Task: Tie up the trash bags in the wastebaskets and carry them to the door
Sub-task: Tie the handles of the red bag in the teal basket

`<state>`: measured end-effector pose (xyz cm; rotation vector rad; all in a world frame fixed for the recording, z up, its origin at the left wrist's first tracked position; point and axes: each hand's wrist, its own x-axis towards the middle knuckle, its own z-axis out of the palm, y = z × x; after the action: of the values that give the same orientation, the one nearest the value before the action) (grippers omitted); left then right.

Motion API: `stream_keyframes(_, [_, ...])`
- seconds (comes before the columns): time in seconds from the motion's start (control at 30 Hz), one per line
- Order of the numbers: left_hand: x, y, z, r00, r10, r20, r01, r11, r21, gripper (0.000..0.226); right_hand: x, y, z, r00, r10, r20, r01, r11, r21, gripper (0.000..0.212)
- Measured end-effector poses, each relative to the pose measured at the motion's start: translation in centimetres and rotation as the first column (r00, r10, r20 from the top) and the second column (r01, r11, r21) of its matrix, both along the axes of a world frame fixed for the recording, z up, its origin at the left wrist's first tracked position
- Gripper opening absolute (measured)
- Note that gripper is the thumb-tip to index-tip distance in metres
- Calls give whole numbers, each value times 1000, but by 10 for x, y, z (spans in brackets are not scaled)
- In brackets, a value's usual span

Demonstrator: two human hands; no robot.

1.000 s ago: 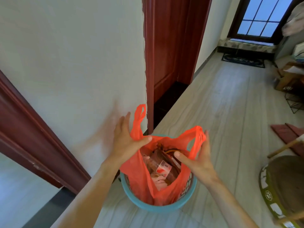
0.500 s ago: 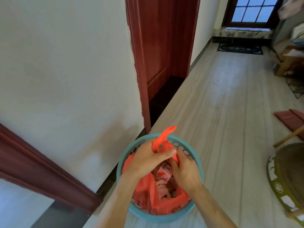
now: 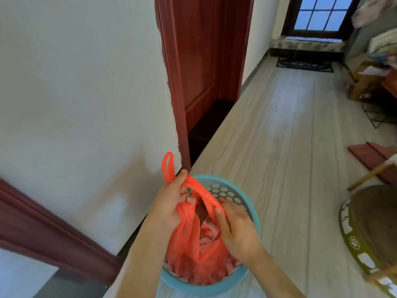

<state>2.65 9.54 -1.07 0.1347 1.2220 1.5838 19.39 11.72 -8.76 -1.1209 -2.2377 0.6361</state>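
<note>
— You had the trash bag sitting down inside the wastebasket. The basket stood on the floor close against the wall, just beside the foot of the door frame. Your left hand was clenched round one handle of the bag, fingers curled over the gathered plastic, and the loop of that handle stuck up above your thumb

— And your right hand was over the basket, grasping the other handle. That strip ran stretched from beside your left thumb down to your right hand, where your thumb pressed on it and your fingers curled in beyond. I could not tell whether you had any knot in the handles

— Nor could I. Between your hands the mouth of the bag gaped a little, and you could see scraps inside, too blurred to name. The lower part of the bag filled the basket up to its rim

— Further along the wall, the door stood back in its frame. At the far end of the hallway a dark mat lay on the floor below a paned window. To your right, well apart from the basket, sat a round thing with an olive rim. A stick slanted above it, and some dark red boards lay flat on the floor behind
</note>
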Motion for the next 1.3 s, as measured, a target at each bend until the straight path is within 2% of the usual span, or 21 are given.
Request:
stream_keyframes(0.03, [-1, 0, -4, 1000, 16, 12, -15, 1000, -17, 25, -4, 1, 0, 998, -62, -26, 61, 998, -19, 43])
stream_keyframes(0.07, [0, -1, -5, 999, 25, -46, -26, 999, -22, 22, -7, 3, -3, 989, -138, -48, 135, 989, -55, 45])
stream_keyframes(0.17, [-4, -11, 2, 914, 54, -403, -53, 999, 12, 6, -10, 16, -17, 933, -352, -70, 335, 924, -184, 45])
stream_keyframes(0.23, [-11, -23, 4, 798, 41, -601, -32, 999, 27, 23, -14, 23, -22, 907, -418, -54, 397, 889, -228, 39])
stream_keyframes(0.3, [-22, -38, -3, 679, -11, -734, 2, 1000, -13, 43, -20, 27, -20, 891, -455, 5, 442, 862, -250, 40])
stream_keyframes(0.37, [-29, -51, -12, 534, -92, -840, 72, 995, -64, 50, -26, 31, -21, 868, -495, 41, 487, 832, -264, 43])
stream_keyframes(0.47, [-29, -62, -27, 298, -119, -947, 160, 984, -73, 63, -29, 37, -24, 829, -557, 40, 543, 787, -293, 43])
stream_keyframes(0.57, [-19, -66, -42, 134, -166, -977, 282, 952, -123, 76, -29, 41, -28, 809, -587, 23, 567, 770, -291, 43])
stream_keyframes(0.63, [-8, -65, -55, 30, -174, -984, 378, 914, -150, 68, -29, 41, -30, 810, -585, 26, 568, 773, -284, 43])
stream_keyframes(0.73, [8, -63, -73, -8, -112, -994, 388, 916, -106, 41, -27, 39, -29, 822, -569, 15, 549, 786, -282, 44])
stream_keyframes(0.77, [12, -60, -80, -10, -106, -994, 334, 937, -103, 35, -26, 39, -27, 830, -558, 2, 534, 793, -295, 44])
stream_keyframes(0.8, [19, -57, -80, 65, -126, -990, 264, 959, -105, 36, -25, 37, -24, 839, -544, -15, 514, 802, -303, 42])
stream_keyframes(0.87, [31, -49, -74, 453, -146, -880, 84, 989, -121, 43, -22, 30, -18, 858, -505, -90, 464, 839, -284, 41])
stream_keyframes(0.9, [32, -44, -74, 610, -91, -787, -33, 990, -140, 46, -21, 26, -15, 862, -484, -149, 441, 862, -252, 41])
stream_keyframes(0.93, [32, -38, -74, 703, -10, -711, -149, 976, -160, 45, -20, 22, -14, 857, -473, -202, 429, 874, -228, 40])
stream_keyframes(1.0, [23, -31, -80, 785, 134, -605, -302, 935, -184, 37, -13, 20, -11, 823, -503, -264, 447, 860, -247, 34])
stream_keyframes(1.07, [15, -28, -89, 829, 257, -497, -367, 920, -136, 34, -4, 24, -14, 784, -562, -264, 492, 821, -290, 31])
stream_keyframes(1.13, [14, -26, -96, 860, 312, -403, -382, 919, -102, 33, 4, 28, -20, 771, -596, -225, 524, 794, -308, 33])
stream_keyframes(1.3, [26, -23, -91, 891, 147, -429, -214, 970, -112, 33, 9, 36, -27, 754, -651, -90, 555, 704, -444, 40])
